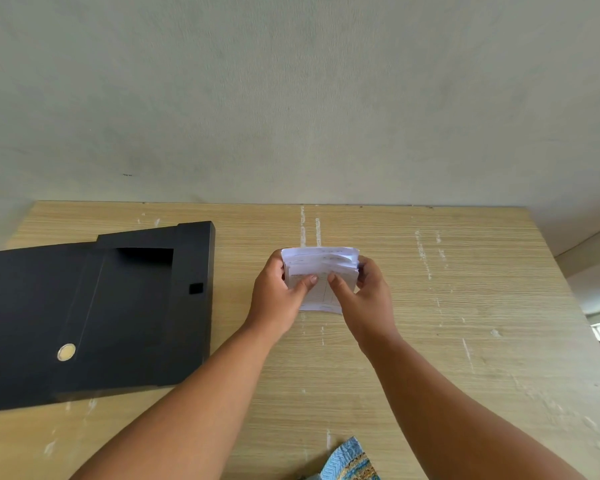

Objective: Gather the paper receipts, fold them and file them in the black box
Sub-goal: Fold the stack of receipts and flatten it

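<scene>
A folded bundle of white paper receipts (321, 268) is held above the middle of the wooden table (465, 306). My left hand (278, 296) grips its left side and my right hand (368, 296) grips its right side, both thumbs pressing on the front sheet. The black box (94, 317) lies flat at the left of the table, its flap side facing right, with a round metal snap (66, 352) on top. The box is apart from both hands.
A grey wall rises right behind the table's far edge. A blue patterned cloth (350, 462) shows at the bottom edge near me. The table's right edge drops off to a floor area at far right.
</scene>
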A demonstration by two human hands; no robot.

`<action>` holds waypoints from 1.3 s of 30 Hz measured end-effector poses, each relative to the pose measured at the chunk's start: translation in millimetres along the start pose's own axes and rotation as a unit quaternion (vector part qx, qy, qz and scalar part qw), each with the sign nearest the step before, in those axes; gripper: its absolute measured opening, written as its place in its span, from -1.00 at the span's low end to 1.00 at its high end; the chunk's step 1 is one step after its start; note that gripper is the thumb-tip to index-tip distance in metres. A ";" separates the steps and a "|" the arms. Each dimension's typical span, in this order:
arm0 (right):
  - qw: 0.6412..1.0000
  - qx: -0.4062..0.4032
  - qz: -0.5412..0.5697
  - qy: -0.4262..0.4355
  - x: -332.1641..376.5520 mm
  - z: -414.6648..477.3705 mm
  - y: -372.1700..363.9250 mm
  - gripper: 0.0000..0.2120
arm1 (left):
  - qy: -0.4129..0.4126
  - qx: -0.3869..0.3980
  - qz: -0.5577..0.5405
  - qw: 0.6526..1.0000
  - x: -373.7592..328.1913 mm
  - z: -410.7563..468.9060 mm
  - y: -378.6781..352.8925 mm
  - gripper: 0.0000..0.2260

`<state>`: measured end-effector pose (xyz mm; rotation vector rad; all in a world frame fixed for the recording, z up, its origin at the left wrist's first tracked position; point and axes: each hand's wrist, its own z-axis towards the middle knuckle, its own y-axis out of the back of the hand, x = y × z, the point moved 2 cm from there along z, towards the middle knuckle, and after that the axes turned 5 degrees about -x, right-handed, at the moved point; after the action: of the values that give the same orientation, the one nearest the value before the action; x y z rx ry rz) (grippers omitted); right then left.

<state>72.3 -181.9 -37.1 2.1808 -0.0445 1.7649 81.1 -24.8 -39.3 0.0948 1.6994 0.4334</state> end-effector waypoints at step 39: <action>0.995 0.095 0.023 -0.026 0.2 -11.4 -0.2 -0.44 | 0.080 0.089 -0.242 0.963 -1.1 -4.7 -8.2 -0.61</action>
<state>61.6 -178.6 -35.0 2.3768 0.0641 1.8050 78.2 -33.8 -40.5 -0.2280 1.8442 -0.0811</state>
